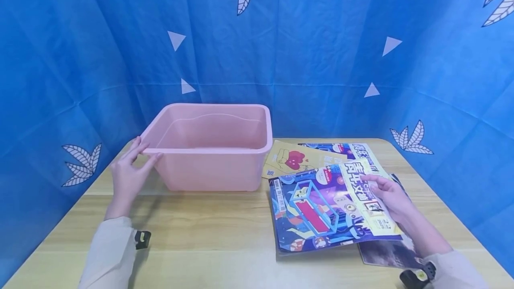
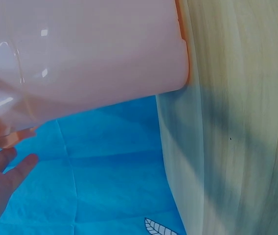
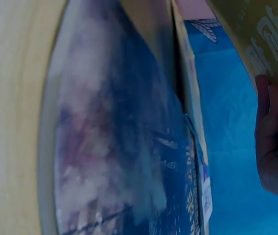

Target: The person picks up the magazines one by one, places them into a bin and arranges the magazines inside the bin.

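Observation:
A pink plastic storage bin point(image 1: 213, 171) stands on the table with its top uncovered. My left hand point(image 1: 130, 175) holds the bin's near left rim corner, the thumb along the front and the fingers on the left side. In the left wrist view, the fingertips point(image 2: 2, 157) meet the rim corner. My right hand point(image 1: 393, 197) pinches the right edge of a blue and purple magazine point(image 1: 321, 208) with a pale yellow title strip. That magazine slopes above others, its left end close over the table. Under it lies a magazine with a dark cloudy cover point(image 3: 114, 127), partly hidden.
A yellow booklet with a red heart figure point(image 1: 295, 159) lies beside the bin, overlapping another purple magazine point(image 1: 367, 155) behind. The light wood table point(image 1: 201, 244) backs onto blue curtains point(image 1: 321, 57) with leaf patterns. Each wrist wears a black strap.

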Available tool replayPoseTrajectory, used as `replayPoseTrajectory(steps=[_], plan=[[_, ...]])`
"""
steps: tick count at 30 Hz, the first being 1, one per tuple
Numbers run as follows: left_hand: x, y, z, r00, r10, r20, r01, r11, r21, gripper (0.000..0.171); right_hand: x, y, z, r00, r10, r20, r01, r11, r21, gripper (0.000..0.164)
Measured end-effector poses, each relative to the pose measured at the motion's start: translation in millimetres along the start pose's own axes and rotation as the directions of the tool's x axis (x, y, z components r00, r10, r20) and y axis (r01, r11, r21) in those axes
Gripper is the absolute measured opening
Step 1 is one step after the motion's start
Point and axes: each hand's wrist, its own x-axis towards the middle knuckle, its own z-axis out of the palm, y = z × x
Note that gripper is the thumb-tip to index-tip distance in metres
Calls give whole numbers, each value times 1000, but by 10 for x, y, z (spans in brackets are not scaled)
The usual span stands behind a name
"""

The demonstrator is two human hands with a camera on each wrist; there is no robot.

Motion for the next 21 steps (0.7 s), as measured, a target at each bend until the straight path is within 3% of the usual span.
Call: replayPoseTrajectory(steps=[9, 21], plan=[[-1, -13, 12, 1000, 26, -11, -25, 1000, 12, 46, -17, -16, -44, 997, -60, 51, 52, 990, 133, 27], [6, -3, 5, 998, 52, -29, -52, 999, 17, 44, -27, -62, -124, 978, -182, 99, 152, 955, 254, 38]])
